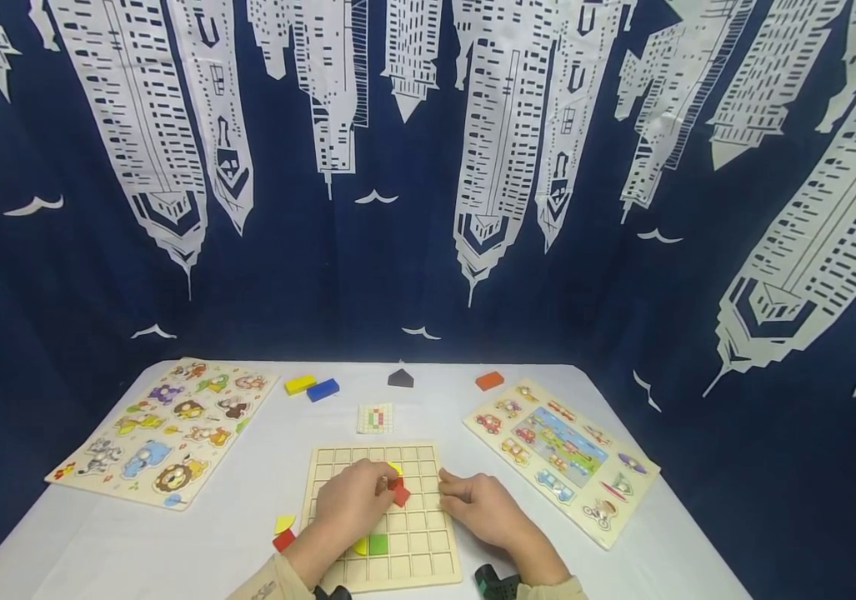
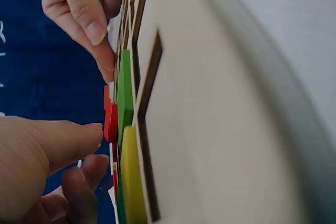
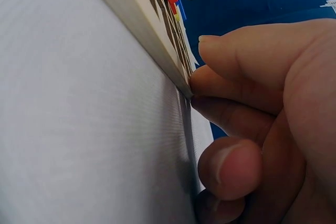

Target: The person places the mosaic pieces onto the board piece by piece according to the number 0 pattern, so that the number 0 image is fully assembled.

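Note:
A wooden grid board [image 1: 423,542] lies on the white table. Over its upper middle is my left hand [image 1: 352,500], with thumb and index tip beside a tilted red square tile [image 1: 401,497]. The left wrist view puts the thumb right at that red tile [image 2: 111,123]; whether they touch is unclear. Another red tile [image 1: 396,482] and a yellow piece [image 1: 395,468] lie partly hidden by the fingers. Lower on the board are a green square [image 1: 378,544] and a yellow piece [image 1: 361,547]. My right hand [image 1: 483,508] touches the board's right edge with its fingertips.
Left of the board lie a yellow piece [image 1: 285,523] and a red tile [image 1: 283,541]. A pattern card [image 1: 364,421] sits behind it. Picture puzzles flank it, animals [image 1: 120,475] left and vehicles [image 1: 495,454] right. Yellow [image 1: 300,383], blue [image 1: 322,389], dark [image 1: 401,379] and orange [image 1: 489,381] blocks stand behind.

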Action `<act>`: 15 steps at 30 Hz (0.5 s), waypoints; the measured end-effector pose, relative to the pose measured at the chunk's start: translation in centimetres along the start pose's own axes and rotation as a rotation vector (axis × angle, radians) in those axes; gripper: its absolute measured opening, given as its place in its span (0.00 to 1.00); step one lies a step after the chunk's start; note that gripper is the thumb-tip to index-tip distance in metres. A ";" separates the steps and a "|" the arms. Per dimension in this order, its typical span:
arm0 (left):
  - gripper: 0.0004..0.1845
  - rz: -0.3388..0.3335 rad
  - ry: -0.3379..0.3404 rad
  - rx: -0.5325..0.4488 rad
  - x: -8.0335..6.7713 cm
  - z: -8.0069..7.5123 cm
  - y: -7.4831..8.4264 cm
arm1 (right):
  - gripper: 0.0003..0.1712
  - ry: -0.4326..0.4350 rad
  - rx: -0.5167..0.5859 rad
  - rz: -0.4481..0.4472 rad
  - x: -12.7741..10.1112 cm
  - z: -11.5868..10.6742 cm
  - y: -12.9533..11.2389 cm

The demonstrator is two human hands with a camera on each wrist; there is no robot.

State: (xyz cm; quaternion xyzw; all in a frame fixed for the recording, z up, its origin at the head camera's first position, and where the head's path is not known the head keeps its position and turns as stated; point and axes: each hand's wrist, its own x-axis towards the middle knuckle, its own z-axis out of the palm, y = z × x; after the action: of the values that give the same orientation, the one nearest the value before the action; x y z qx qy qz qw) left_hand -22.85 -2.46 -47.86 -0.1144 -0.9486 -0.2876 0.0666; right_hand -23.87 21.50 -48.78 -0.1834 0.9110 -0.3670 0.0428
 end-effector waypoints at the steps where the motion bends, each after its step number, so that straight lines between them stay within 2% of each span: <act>1: 0.11 0.005 -0.008 0.008 0.0 0.1 0.0 | 0.18 0.001 -0.002 -0.006 0.0 0.0 0.0; 7: 0.04 0.010 -0.023 0.042 0.1 0.1 -0.1 | 0.19 -0.012 0.005 -0.011 -0.1 0.1 0.0; 11: 0.05 -0.008 -0.015 0.045 0.0 -0.2 -0.1 | 0.19 -0.016 0.002 -0.008 -0.1 0.0 0.0; 15: 0.05 0.001 -0.018 0.052 -0.1 -0.2 -0.1 | 0.19 -0.013 0.000 -0.007 -0.1 0.0 -0.1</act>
State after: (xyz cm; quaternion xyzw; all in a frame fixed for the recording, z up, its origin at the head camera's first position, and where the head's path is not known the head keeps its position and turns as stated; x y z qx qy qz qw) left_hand -22.78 -2.69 -47.75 -0.1156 -0.9562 -0.2620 0.0613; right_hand -23.75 21.50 -48.73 -0.1891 0.9100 -0.3659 0.0472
